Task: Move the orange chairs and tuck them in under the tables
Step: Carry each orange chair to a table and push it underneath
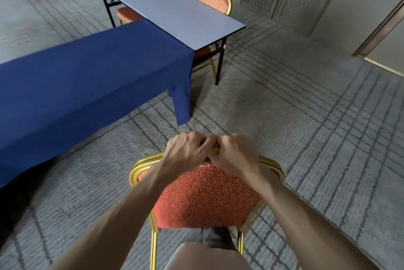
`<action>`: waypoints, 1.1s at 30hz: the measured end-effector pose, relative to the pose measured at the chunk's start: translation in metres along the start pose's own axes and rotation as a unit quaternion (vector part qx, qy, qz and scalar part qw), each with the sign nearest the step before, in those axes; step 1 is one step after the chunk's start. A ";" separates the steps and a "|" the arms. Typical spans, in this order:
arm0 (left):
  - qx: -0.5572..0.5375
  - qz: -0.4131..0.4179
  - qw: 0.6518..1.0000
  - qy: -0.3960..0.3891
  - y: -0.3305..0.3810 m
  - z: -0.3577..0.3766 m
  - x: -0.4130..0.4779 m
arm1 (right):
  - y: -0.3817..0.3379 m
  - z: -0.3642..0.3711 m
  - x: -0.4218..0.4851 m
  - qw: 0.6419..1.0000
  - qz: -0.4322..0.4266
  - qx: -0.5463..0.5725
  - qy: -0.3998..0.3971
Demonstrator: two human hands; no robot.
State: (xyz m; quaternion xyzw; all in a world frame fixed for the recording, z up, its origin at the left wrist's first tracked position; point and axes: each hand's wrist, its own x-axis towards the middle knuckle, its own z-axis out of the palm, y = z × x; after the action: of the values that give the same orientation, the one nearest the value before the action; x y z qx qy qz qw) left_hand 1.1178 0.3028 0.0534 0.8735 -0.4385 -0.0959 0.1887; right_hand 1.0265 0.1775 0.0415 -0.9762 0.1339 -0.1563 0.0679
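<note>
Orange chair point(203, 195): L hand point(185, 151) + R hand point(234, 153) fingers curled round backrest top

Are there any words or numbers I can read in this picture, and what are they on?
No words or numbers can be read anywhere.
A small white mark on a black leg of the grey table: too small to read.
The swirls on the orange chair are a pattern, not letters.

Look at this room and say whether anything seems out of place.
The orange chair stands on the carpet, clear of the clothed table and bare table, untucked; left hand and right hand grip its back.
</note>
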 end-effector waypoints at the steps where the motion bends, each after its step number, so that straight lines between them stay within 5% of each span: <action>1: 0.015 -0.010 1.000 0.024 -0.004 -0.001 0.017 | 0.007 0.003 0.019 1.000 0.003 0.003 -0.003; 3: 0.058 -0.006 0.995 0.085 -0.006 -0.002 0.043 | 0.017 0.009 0.048 1.000 0.012 0.020 -0.014; 12: 0.051 -0.125 0.987 0.091 -0.057 -0.032 0.169 | 0.050 0.042 0.196 0.994 -0.053 0.077 -0.051; 25: -0.030 -0.260 0.947 0.184 -0.102 -0.050 0.232 | 0.060 0.082 0.310 0.966 -0.225 0.123 0.033; 33: -0.062 -0.349 0.924 0.141 -0.133 -0.006 0.254 | 0.077 0.142 0.335 0.946 -0.302 0.086 -0.083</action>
State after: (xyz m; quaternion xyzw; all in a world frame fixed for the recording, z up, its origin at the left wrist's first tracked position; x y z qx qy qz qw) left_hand 1.3689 0.1728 0.0033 0.9623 -0.0675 -0.0588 0.2569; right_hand 1.3605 0.0221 -0.0099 -0.9709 -0.1873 -0.0989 0.1122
